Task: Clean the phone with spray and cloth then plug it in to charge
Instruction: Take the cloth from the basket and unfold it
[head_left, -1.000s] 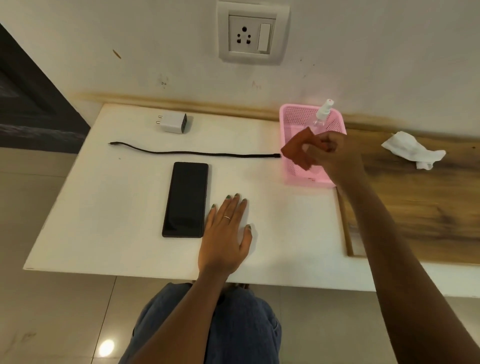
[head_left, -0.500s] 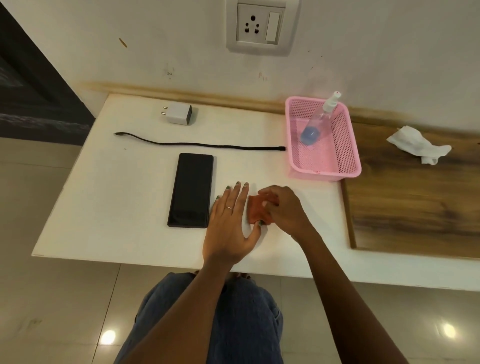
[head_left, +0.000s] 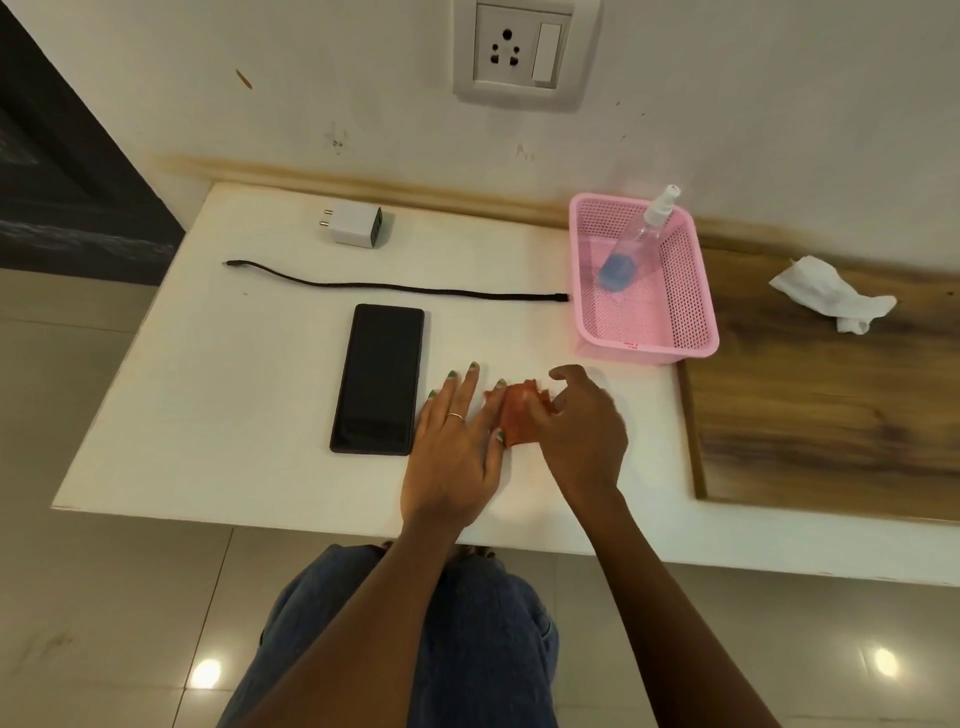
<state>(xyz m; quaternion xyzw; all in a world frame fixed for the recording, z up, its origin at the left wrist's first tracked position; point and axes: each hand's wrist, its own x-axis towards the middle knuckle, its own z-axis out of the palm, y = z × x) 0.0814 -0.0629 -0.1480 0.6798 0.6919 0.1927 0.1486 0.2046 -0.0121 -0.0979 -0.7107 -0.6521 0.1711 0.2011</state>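
The black phone (head_left: 379, 379) lies screen up on the white table (head_left: 218, 395). Just right of it my left hand (head_left: 457, 447) rests flat on the table with straight fingers, its thumb at the edge of a small orange cloth (head_left: 519, 418). The cloth lies on the table between both hands. My right hand (head_left: 582, 431) is over the cloth's right side, blurred, fingers loosely spread and touching it. The spray bottle (head_left: 636, 241) leans inside the pink basket (head_left: 691, 312). A black cable (head_left: 395, 288) and a white charger (head_left: 356, 226) lie behind the phone. A wall socket (head_left: 519, 52) is above.
A crumpled white tissue (head_left: 831, 299) lies on the wooden board (head_left: 831, 415) at the right. The table's front edge runs just above my knees. A dark doorway is at the far left.
My right hand brought the orange cloth from in front of the basket down to the table beside my left hand, and its grip has now loosened. My left hand stayed put.
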